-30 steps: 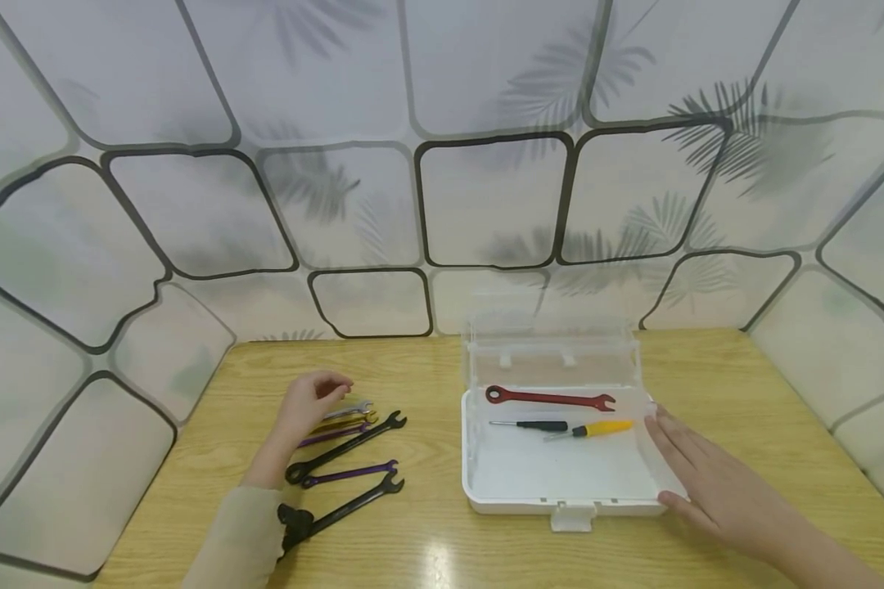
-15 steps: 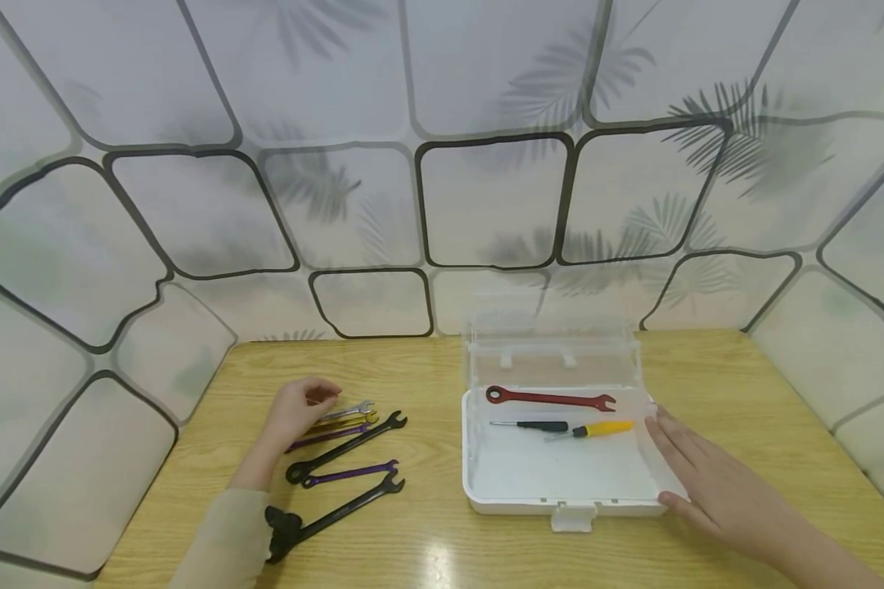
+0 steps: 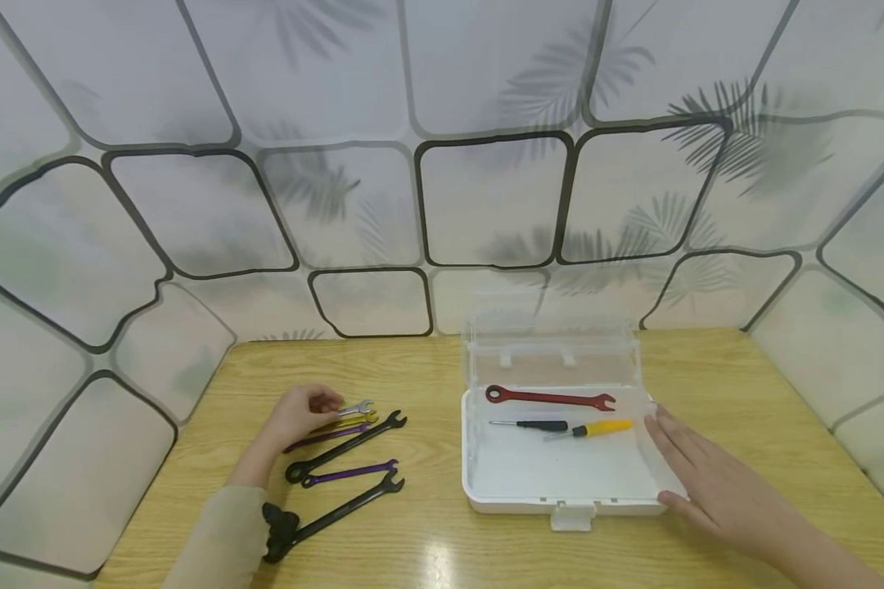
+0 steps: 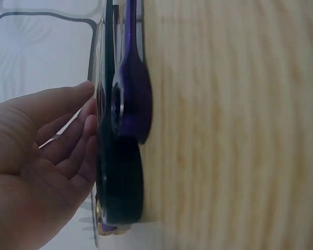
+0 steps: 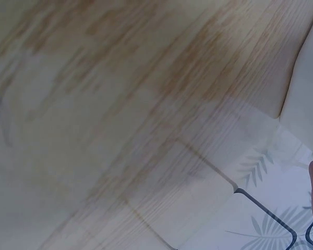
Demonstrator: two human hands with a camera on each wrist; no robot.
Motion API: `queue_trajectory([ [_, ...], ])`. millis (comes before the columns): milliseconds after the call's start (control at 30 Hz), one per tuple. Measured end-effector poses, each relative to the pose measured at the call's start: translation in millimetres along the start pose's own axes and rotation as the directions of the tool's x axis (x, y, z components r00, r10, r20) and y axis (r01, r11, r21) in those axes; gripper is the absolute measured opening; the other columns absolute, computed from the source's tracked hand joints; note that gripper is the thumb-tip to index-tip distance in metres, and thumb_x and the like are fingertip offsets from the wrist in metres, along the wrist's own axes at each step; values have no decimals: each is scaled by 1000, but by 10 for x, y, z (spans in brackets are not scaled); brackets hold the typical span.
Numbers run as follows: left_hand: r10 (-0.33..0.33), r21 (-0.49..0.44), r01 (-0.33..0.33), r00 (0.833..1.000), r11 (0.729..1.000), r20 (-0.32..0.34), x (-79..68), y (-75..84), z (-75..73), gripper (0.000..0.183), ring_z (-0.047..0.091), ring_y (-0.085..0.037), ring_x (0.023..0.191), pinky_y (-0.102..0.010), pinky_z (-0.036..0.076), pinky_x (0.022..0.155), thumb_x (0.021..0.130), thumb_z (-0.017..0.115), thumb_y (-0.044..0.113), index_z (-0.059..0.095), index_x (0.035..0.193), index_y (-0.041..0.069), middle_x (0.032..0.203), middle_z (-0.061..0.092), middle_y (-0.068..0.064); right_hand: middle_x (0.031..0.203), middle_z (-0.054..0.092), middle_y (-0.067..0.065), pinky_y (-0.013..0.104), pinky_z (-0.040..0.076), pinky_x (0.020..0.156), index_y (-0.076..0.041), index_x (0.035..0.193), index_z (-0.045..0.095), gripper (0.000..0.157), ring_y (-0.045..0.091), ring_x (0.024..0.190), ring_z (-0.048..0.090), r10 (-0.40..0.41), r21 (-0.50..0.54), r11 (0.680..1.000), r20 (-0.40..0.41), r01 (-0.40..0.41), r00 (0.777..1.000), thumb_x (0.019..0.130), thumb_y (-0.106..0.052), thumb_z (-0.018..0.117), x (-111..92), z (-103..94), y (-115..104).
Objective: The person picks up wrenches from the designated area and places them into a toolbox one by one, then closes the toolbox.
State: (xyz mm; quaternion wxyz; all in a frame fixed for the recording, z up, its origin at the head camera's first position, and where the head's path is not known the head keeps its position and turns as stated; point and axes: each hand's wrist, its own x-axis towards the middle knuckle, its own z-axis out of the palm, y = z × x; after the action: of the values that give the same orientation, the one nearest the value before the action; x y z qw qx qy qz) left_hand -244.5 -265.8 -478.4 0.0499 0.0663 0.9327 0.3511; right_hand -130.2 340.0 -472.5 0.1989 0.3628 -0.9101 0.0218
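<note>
My left hand (image 3: 304, 415) is low over the left end of the silver wrench (image 3: 356, 407), covering its handle. In the left wrist view, the thumb and bent fingers (image 4: 68, 146) reach the edge of the wrench group with a gap between them. Beside the silver one lie a gold wrench (image 3: 354, 421), a purple wrench (image 3: 327, 438) and a black wrench (image 3: 346, 446). My right hand (image 3: 722, 483) rests with straight fingers against the right wall of the open white toolbox (image 3: 471, 474). Inside lie a red wrench (image 3: 552, 398), a black screwdriver (image 3: 541, 425) and a yellow-handled screwdriver (image 3: 604, 428).
Nearer the front lie a second purple wrench (image 3: 349, 474) and another black wrench (image 3: 354, 507). The toolbox's clear lid (image 3: 538, 360) stands raised at the back, and its latch (image 3: 573, 517) hangs at the front. A patterned wall covering (image 3: 493, 204) encloses the wooden table (image 3: 427, 442).
My left hand has moved left, then down onto the handle of the silver wrench. My right hand, the toolbox and the tools have stayed in place.
</note>
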Motion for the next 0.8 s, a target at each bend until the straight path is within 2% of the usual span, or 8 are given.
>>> queue_trajectory([
  [333, -17, -18, 17, 1000, 1000, -8, 31, -49, 15, 18, 66, -17, 86, -28, 55, 75, 94, 78, 1, 76, 111, -3, 99, 76, -14, 180, 6, 8, 15, -8, 130, -1, 169, 17, 92, 2, 164, -9, 0, 12, 1000, 1, 0, 1000, 106, -53, 59, -19, 26, 14],
  [500, -25, -2, 25, 1000, 1000, -16, 39, -59, 27, 15, 66, -16, 84, -27, 54, 74, 93, 79, 4, 76, 107, -1, 95, 75, -12, 180, 7, 10, 14, -7, 130, 1, 168, 19, 94, 2, 164, -9, -4, 16, 1000, -1, 4, 1000, 103, -50, 64, -16, 14, 13],
  [800, 19, 39, -19, 1000, 999, 1, 34, -50, 12, 7, 62, -14, 79, -28, 52, 71, 94, 79, 5, 78, 99, 1, 88, 73, -7, 180, 8, 9, 13, -5, 130, 2, 167, 22, 97, 2, 164, -7, 1, 14, 1000, -2, -1, 1000, 98, -47, 70, 2, -3, -7],
])
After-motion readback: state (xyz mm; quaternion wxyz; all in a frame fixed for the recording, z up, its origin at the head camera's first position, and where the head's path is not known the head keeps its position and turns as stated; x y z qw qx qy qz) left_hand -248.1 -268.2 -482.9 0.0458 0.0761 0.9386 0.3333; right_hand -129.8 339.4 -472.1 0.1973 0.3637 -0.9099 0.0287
